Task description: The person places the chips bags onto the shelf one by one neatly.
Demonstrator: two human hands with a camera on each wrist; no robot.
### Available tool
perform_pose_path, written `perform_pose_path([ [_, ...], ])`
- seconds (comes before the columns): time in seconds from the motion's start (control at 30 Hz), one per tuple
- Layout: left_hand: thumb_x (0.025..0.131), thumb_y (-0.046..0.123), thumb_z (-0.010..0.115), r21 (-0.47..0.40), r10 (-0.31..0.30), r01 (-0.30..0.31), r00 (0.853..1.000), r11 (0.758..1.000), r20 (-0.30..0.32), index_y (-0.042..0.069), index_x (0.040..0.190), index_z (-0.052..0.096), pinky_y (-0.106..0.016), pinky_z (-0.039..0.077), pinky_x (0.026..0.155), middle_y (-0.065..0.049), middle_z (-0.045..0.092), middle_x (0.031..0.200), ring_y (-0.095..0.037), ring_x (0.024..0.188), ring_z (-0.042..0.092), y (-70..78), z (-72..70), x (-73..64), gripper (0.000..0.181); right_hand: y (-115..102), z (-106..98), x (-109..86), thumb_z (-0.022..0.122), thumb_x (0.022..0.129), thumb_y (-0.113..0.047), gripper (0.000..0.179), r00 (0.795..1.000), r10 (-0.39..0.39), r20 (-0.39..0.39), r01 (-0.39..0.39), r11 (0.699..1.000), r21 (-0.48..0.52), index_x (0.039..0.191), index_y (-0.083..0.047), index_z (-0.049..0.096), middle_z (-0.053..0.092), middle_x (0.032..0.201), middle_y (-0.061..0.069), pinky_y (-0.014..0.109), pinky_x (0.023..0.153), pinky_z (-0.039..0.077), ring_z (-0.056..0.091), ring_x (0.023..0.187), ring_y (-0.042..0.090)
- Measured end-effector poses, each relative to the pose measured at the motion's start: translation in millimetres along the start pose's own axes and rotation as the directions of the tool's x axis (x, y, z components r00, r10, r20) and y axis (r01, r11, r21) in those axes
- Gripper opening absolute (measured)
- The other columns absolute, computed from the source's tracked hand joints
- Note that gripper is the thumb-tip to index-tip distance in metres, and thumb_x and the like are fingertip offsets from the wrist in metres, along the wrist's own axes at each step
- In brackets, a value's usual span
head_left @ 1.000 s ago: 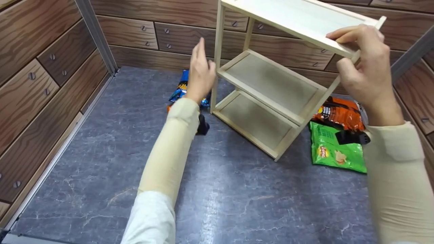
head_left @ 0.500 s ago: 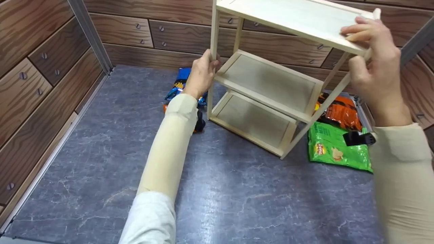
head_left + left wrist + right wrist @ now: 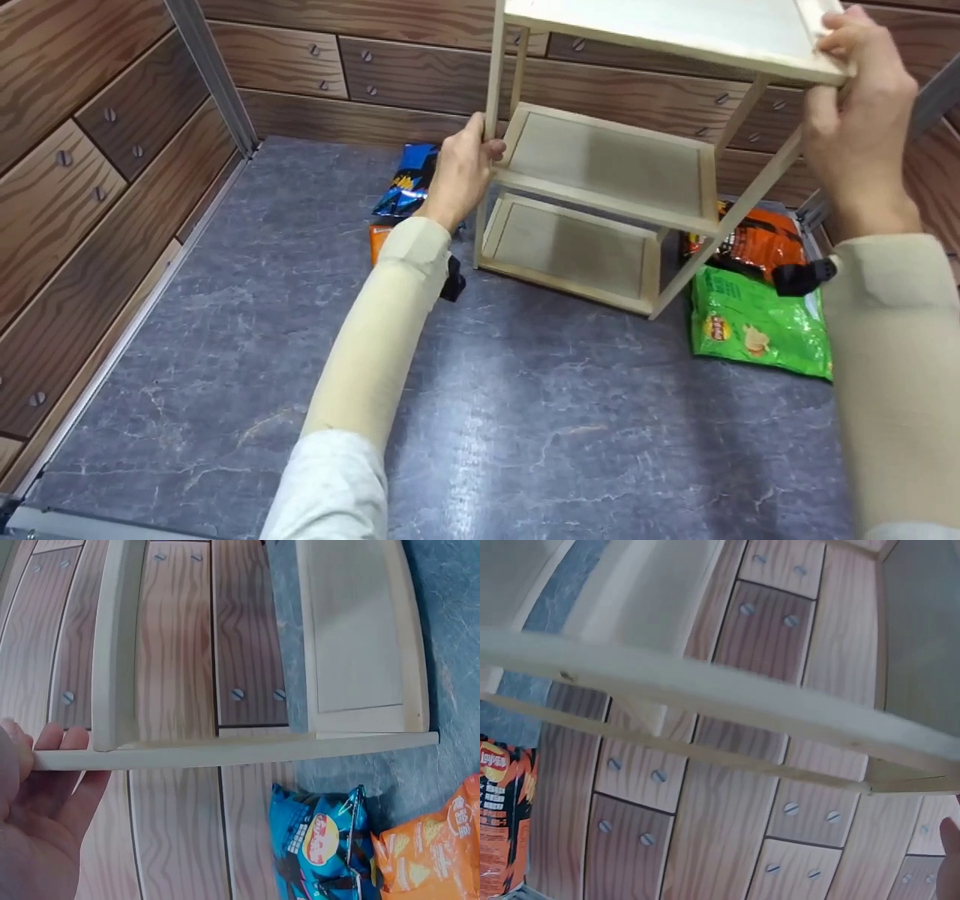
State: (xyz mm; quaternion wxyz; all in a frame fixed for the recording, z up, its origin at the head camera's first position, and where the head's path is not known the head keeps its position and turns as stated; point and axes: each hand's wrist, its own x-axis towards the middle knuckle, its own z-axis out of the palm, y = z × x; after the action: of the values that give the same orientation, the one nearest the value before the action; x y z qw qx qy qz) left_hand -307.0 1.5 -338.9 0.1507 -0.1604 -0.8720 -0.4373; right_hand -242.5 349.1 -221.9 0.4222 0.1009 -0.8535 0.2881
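Note:
A light wooden three-tier shelf rack stands at the back of the dark marbled floor, its tiers bare where visible. My left hand grips its left front post just above the middle tier. In the left wrist view, fingers and thumb of that hand wrap the post. My right hand holds the top tier's right front corner, fingers on top and thumb below. Only a sliver of the right hand shows in the right wrist view. Whether all the rack's feet touch the floor, I cannot tell.
Left of the rack lie a blue chip bag and an orange bag, partly behind my left arm. At right, a red-orange chip bag lies behind a green one. Wood-patterned panels wall the back and sides.
My left hand has gone from straight fingers beside the post to gripping it. The rack has turned, its right front foot moving back and right, and my right hand has moved right with it.

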Motion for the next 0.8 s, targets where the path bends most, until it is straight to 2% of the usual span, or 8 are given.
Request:
perform_pose_path([
  [0.2,0.103,0.008,0.049,-0.025,-0.016,0.016,1.000,1.000,0.008,0.006,0.115,0.058,-0.025,0.057,0.079,-0.004,0.072,0.103,-0.013,0.093,0.068,6.5,6.4,-4.5,0.015,11.3,2.2,11.6,0.043,0.089,0.006,0.032,0.998,0.058,-0.004,-0.058,0.993,-0.102,0.118,0.008,0.058,0.059,0.139,0.008,0.016,0.115,0.031,0.049,0.136,0.009],
  [0.33,0.103,0.011,0.051,0.008,0.014,-0.013,1.000,1.000,-0.008,0.007,0.113,0.059,-0.025,0.058,0.075,-0.004,0.072,0.101,-0.013,0.091,0.069,9.2,8.7,-7.6,0.014,14.9,2.2,15.2,0.043,0.092,0.002,0.033,0.998,0.067,-0.009,-0.068,0.986,-0.154,0.120,0.002,0.060,0.061,0.136,0.007,0.016,0.111,0.036,0.054,0.131,0.013],
  [0.47,0.102,0.015,0.052,0.016,0.030,-0.030,1.000,0.999,-0.008,0.007,0.112,0.059,-0.023,0.058,0.072,-0.004,0.073,0.102,-0.013,0.091,0.070,8.1,9.1,-11.8,0.014,15.4,3.9,14.9,0.042,0.093,0.001,0.034,0.997,0.079,-0.005,-0.079,0.982,-0.170,0.122,0.002,0.058,0.061,0.135,0.009,0.018,0.111,0.038,0.055,0.131,0.017],
  [0.6,0.102,0.017,0.053,-0.003,0.024,-0.024,1.000,1.000,0.000,0.006,0.113,0.059,-0.022,0.058,0.072,-0.005,0.073,0.102,-0.013,0.091,0.070,5.1,9.2,-15.7,0.017,13.9,6.7,12.0,0.041,0.094,0.003,0.034,0.992,0.124,0.015,-0.120,0.979,-0.166,0.124,0.004,0.055,0.058,0.140,0.007,0.016,0.113,0.035,0.051,0.134,0.015],
  [0.8,0.101,0.019,0.055,0.029,0.034,-0.033,0.999,0.999,-0.041,0.007,0.112,0.060,-0.027,0.058,0.073,-0.006,0.074,0.099,-0.015,0.090,0.070,0.7,6.3,-17.7,0.017,10.0,11.2,12.0,0.042,0.095,0.001,0.033,0.988,0.156,0.017,-0.152,0.977,-0.149,0.124,-0.005,0.057,0.059,0.137,0.007,0.017,0.111,0.036,0.053,0.132,0.012],
])
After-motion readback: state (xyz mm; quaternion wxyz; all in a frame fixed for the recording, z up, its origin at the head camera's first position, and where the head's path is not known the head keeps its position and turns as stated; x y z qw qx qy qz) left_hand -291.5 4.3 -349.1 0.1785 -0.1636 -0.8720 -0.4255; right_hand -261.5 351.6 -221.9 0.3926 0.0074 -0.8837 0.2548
